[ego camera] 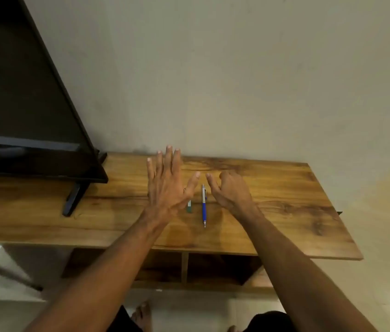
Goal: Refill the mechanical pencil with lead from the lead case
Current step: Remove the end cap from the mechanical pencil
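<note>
Mechanical pencil (204,204) lies between spread left hand (165,185) and loosely curled, seemingly empty right hand (231,190).

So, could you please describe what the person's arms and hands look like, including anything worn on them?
The left hand and right hand are bare: no gloves, and no rings that I can make out. The left forearm and right forearm are bare too, with no sleeves, watch or bands down to the frame's lower edge.

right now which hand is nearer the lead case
Left. The left hand overlaps the lead case's far end in this view. The right hand is to the case's right, beyond the mechanical pencil lying between them.
</note>
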